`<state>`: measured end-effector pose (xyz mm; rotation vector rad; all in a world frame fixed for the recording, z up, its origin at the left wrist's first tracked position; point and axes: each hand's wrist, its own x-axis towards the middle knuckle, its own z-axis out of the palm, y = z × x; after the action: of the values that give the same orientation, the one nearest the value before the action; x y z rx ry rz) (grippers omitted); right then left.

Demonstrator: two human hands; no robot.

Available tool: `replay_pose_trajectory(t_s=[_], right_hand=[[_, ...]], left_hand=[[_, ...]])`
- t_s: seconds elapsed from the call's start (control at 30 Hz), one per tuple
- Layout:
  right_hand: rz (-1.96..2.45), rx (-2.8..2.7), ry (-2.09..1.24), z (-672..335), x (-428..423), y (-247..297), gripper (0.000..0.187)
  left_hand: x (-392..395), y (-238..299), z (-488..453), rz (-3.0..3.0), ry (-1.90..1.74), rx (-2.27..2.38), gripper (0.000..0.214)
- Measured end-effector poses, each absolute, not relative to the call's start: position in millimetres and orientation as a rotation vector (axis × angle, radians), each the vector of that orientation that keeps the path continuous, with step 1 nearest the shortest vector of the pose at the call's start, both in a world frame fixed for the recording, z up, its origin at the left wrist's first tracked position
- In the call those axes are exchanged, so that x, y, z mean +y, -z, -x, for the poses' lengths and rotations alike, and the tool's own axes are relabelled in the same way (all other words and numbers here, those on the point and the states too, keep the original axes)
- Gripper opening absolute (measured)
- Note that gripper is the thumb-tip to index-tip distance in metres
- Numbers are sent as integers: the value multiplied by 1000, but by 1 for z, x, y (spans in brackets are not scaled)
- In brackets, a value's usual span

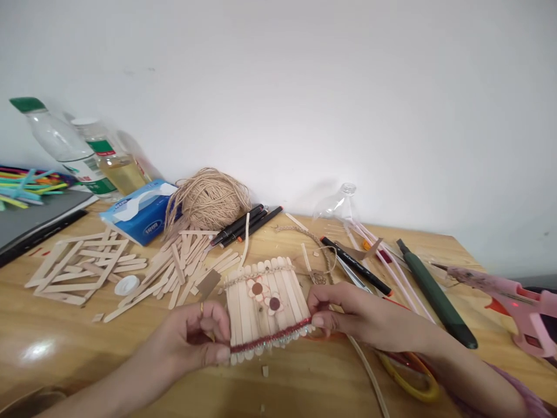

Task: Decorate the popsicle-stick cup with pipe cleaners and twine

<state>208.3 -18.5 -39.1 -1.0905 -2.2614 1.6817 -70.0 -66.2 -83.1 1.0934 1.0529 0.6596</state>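
Observation:
A small panel of popsicle sticks lies in front of me on the wooden table. It carries two paper flowers, a twine band near its top and a red sparkly trim along its lower edge. My left hand pinches the panel's lower left corner at the trim. My right hand pinches the lower right end of the trim. Both hands are closed on the piece.
Loose popsicle sticks, a stick frame, a white cap, a twine ball, a tissue pack, markers, two bottles, a cut bottle top, straws, a green tool, a pink glue gun and yellow scissors.

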Motion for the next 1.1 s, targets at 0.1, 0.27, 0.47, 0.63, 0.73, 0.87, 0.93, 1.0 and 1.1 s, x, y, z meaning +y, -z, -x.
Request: replay_pose_trajectory(t_s=[0.1, 0.27, 0.47, 0.63, 0.73, 0.87, 0.93, 1.0, 1.1], right_hand=[[1058, -2117, -1783, -207, -16, 46, 24], [987, -1779, -2073, -205, -13, 63, 33], [1039, -1813, -1902, -206, -17, 69, 38], [1241, -1931, -1631, -205, -23, 62, 41], [1328, -2005, -1477, -203, -24, 61, 43], [1282, -2017, -1315, -200, -21, 64, 58], [1227, -1982, -1356, -199, -20, 66, 76], [1152, -1965, -1465, -196, -20, 66, 91], [1059, -1944, -1583, -190, -22, 63, 96]], left_hand=[[-62, 79, 68, -989, -666, 1049, 32], [-58, 76, 69, -940, -632, 1080, 37], [-50, 73, 71, -988, -663, 1126, 37], [-42, 74, 75, -968, -578, 1122, 36], [-39, 76, 78, -1041, -588, 1092, 31], [-36, 76, 79, -1152, -739, 1065, 27], [-36, 75, 79, -1218, -808, 1100, 21], [-36, 75, 79, -1295, -868, 1141, 12], [-38, 79, 79, -1428, -998, 1233, 3]])
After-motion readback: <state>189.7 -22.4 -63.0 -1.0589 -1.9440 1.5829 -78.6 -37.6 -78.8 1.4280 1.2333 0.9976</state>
